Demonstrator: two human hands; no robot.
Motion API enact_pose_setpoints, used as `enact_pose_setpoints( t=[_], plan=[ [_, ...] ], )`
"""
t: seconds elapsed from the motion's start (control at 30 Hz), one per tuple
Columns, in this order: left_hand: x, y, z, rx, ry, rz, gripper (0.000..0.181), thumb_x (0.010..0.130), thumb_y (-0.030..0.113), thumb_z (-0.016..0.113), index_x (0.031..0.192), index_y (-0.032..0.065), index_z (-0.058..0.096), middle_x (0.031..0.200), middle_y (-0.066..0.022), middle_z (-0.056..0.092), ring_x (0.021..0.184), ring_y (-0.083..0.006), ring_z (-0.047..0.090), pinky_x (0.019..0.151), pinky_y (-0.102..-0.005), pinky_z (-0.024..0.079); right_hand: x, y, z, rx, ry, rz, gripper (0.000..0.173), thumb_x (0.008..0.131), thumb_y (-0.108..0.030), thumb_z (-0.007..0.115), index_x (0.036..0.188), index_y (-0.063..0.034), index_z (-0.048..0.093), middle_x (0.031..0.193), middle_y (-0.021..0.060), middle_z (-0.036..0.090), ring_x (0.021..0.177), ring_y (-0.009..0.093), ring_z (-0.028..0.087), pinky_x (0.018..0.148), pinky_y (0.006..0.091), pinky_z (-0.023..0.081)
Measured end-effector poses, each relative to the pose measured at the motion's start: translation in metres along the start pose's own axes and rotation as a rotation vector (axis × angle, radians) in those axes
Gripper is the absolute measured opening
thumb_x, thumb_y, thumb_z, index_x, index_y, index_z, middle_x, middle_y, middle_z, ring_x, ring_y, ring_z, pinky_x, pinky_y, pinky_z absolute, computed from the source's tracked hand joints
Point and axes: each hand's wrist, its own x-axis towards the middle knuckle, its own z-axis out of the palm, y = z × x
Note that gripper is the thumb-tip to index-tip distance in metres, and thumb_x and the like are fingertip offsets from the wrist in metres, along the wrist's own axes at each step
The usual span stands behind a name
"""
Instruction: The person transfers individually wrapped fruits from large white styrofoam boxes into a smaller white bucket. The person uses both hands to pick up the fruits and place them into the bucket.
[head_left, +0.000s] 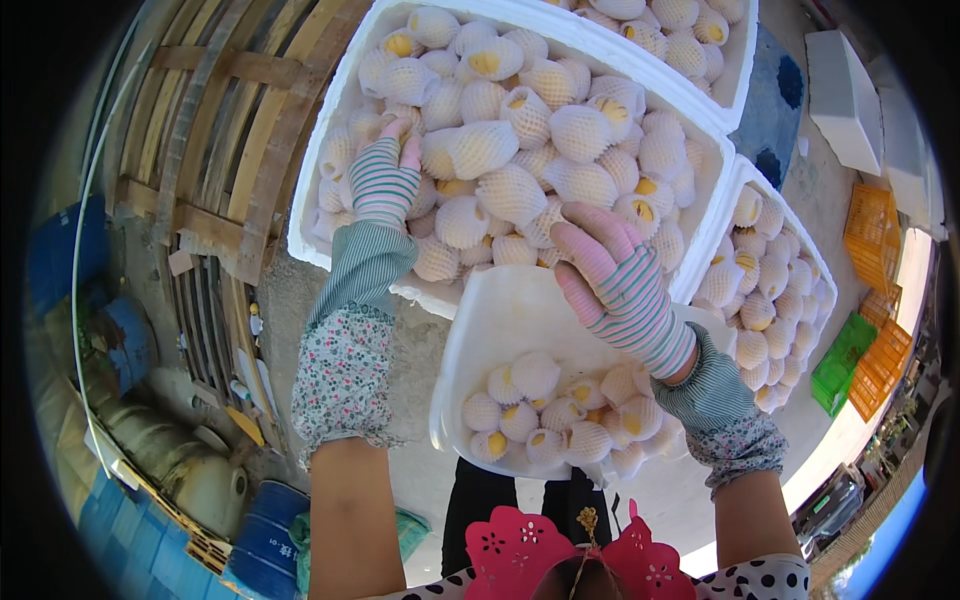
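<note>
A large white polystyrene box (330, 127) is heaped with yellow fruit in white foam net sleeves (511, 195). My left hand (384, 180), in a striped glove, reaches into its left part with the fingertips down among the fruit; whether they grip one is hidden. Over the box's near edge, my right hand (619, 285) wears a matching glove. Its fingers are apart and bent, the tips at the nearest fruit, and nothing shows held in it. Below that hand, a white plastic tub (517, 307) tilts toward me, with sleeved fruit (562, 412) gathered at its low end.
More polystyrene boxes of sleeved fruit stand behind (739, 90) and at right (825, 300). Wooden pallets (225, 97) lean at left, above a blue drum (262, 536). Orange crates (874, 232), a green crate (840, 364) and a white box (844, 97) line the right.
</note>
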Motion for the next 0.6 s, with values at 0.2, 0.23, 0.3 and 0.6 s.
enact_pose_setpoints(
  t=[0.2,0.23,0.3,0.6],
  plan=[
    [-0.077,0.053,-0.040,-0.427,0.161,0.068,0.030,0.088,0.009,0.055,0.117,0.0017,0.058,0.118,-0.0161,0.058,0.112,-0.0303,0.053,0.098,-0.0367,0.040,-0.056,-0.041,0.015,0.067,-0.664,-0.139,0.034,0.077,-0.022,0.060,0.107,-0.0080,0.055,0.101,0.0105,0.056,0.091,0.030,0.056,0.075,0.0401,0.045],
    [-0.100,0.060,-0.049,-0.405,0.143,0.116,0.029,0.088,0.007,0.054,0.116,0.0016,0.058,0.118,-0.0160,0.057,0.111,-0.0304,0.054,0.097,-0.0369,0.041,-0.069,-0.041,0.026,-0.060,-0.714,-0.210,0.032,0.076,-0.024,0.059,0.104,-0.0080,0.055,0.098,0.0099,0.055,0.089,0.030,0.055,0.073,0.0407,0.045],
    [-0.147,0.073,-0.066,-0.328,0.080,0.253,0.030,0.084,0.002,0.054,0.113,0.0000,0.058,0.114,-0.0203,0.059,0.102,-0.0354,0.059,0.090,-0.0388,0.046,-0.096,-0.042,0.056,-0.237,-0.835,-0.275,0.031,0.075,-0.025,0.059,0.100,-0.0078,0.056,0.096,0.0095,0.055,0.088,0.031,0.054,0.072,0.0416,0.046],
    [-0.283,0.081,-0.001,-0.235,-0.541,-0.200,0.045,0.083,0.009,0.053,0.125,-0.0026,0.042,0.124,-0.0234,0.049,0.112,-0.0385,0.050,0.095,-0.0448,0.041,-0.108,-0.036,0.072,-0.048,-1.172,0.063,0.043,0.071,-0.033,0.067,0.102,-0.0052,0.055,0.097,0.0130,0.055,0.093,0.032,0.056,0.073,0.0426,0.048]
  ],
)
